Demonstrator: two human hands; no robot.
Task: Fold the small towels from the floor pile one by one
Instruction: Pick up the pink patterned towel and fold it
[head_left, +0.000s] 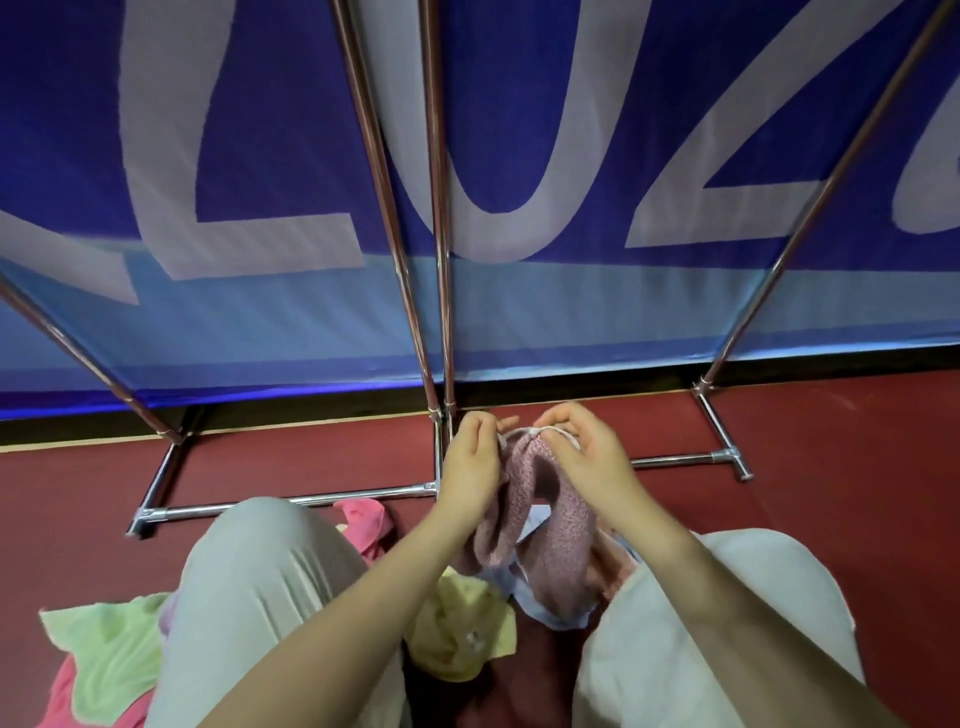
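A small pink speckled towel (524, 525) with a white edge hangs in the air between my knees. My left hand (475, 457) pinches its top edge on the left, and my right hand (582, 449) pinches the same edge on the right. The towel sags in two lobes below my hands. Under it on the red floor lie a yellow towel (462, 631) and a pale blue towel (550, 613). A pink towel (363, 519) lies by my left knee. A green towel (111, 649) lies at the lower left over another pink one (62, 696).
A blue banner (519, 156) on chrome poles stands just ahead. Its metal base bars (291, 501) lie on the red floor (831, 441) close to my hands. My knees in light trousers (260, 587) flank the towels.
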